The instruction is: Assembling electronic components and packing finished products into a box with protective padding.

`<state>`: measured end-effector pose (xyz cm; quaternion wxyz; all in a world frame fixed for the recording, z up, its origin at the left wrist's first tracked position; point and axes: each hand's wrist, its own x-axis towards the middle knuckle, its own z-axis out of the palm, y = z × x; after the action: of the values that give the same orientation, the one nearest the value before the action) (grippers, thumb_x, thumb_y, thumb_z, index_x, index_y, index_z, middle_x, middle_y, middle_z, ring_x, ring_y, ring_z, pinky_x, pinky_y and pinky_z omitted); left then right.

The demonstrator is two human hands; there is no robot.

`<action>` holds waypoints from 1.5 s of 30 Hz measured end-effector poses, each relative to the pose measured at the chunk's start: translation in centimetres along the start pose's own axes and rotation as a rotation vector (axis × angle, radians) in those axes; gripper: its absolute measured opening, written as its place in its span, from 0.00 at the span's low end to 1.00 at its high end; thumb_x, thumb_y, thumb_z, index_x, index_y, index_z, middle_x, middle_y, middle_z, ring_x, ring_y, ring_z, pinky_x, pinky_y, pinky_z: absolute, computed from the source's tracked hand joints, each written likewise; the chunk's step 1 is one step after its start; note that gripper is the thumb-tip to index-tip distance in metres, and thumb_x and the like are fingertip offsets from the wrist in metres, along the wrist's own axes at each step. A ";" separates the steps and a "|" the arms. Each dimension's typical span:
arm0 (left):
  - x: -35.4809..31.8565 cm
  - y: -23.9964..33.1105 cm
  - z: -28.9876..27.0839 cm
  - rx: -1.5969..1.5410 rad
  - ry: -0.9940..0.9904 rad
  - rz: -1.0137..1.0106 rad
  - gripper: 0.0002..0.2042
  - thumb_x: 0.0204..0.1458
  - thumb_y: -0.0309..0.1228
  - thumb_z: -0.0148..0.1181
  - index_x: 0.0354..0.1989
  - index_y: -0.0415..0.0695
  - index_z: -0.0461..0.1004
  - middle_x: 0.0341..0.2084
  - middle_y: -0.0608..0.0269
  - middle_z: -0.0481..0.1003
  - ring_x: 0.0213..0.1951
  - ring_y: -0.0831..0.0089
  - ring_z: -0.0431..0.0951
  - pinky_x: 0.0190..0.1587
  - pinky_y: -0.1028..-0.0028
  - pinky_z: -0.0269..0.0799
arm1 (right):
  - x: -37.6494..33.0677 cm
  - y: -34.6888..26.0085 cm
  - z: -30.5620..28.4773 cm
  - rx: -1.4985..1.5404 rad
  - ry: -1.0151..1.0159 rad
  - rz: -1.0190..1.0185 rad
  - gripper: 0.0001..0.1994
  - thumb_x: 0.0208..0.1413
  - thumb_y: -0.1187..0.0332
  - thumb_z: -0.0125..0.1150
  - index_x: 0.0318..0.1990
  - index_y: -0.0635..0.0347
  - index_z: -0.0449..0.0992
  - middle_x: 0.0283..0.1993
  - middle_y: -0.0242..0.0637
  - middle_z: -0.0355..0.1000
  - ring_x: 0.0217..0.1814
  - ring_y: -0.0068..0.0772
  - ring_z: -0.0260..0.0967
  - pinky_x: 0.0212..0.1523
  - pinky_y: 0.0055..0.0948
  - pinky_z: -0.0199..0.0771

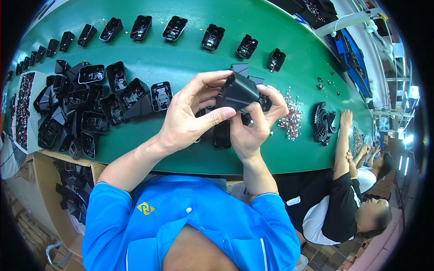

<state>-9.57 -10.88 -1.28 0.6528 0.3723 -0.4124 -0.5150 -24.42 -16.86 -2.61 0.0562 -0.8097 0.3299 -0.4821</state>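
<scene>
A black plastic housing (241, 92) with slanted sides is held up over the green table, between both of my hands. My left hand (192, 101) grips its left side, the thumb along the lower edge and the fingers at the top. My right hand (257, 119) pinches it from the right and below with bent fingers. The housing's inside is turned away from view. Under my hands lie more black parts, including a dark housing (222, 135), mostly hidden. Right of my right hand is a loose pile of small wired connectors (291, 116) in red, white and black.
A heap of open black housings (92, 101) covers the table's left. A curved row of housings with wires (141, 28) runs along the far side. A white box of wired parts (25, 113) stands far left. Coiled black strips (322, 123) lie right, near a co-worker's hand (346, 118).
</scene>
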 end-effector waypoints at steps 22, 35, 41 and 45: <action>0.4 1.4 -0.5 -0.209 -0.033 -0.170 0.19 0.60 0.25 0.60 0.60 0.39 0.71 0.49 0.53 0.75 0.48 0.70 0.75 0.54 0.72 0.72 | 1.4 -0.5 -1.1 0.165 -0.051 -0.065 0.13 0.40 0.62 0.74 0.34 0.50 0.77 0.65 0.40 0.64 0.64 0.40 0.57 0.65 0.43 0.50; 1.1 3.9 -6.8 1.371 -0.037 0.140 0.14 0.51 0.25 0.63 0.47 0.39 0.76 0.43 0.59 0.74 0.45 0.62 0.69 0.55 0.67 0.63 | 10.2 25.3 -10.0 -0.518 -0.663 0.132 0.17 0.46 0.52 0.75 0.39 0.49 0.80 0.65 0.28 0.66 0.67 0.37 0.52 0.66 0.44 0.44; 1.3 2.6 -7.2 1.402 -0.067 0.063 0.09 0.50 0.25 0.63 0.41 0.39 0.77 0.35 0.61 0.72 0.39 0.64 0.68 0.51 0.69 0.61 | 10.6 27.5 -9.0 -0.535 -0.815 0.196 0.27 0.45 0.51 0.75 0.52 0.48 0.76 0.64 0.25 0.66 0.67 0.35 0.53 0.67 0.42 0.45; 1.4 2.4 -7.3 1.388 -0.047 0.046 0.08 0.50 0.25 0.63 0.39 0.39 0.76 0.32 0.62 0.72 0.38 0.66 0.68 0.50 0.70 0.60 | 10.8 27.7 -8.6 -0.556 -0.886 0.216 0.32 0.43 0.49 0.76 0.57 0.47 0.73 0.63 0.25 0.68 0.67 0.34 0.53 0.68 0.43 0.46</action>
<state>-1.81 -11.39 -1.64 0.2654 0.6835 -0.6682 -0.1262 -41.34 -42.75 -1.40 0.0226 -0.8814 0.4713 0.0203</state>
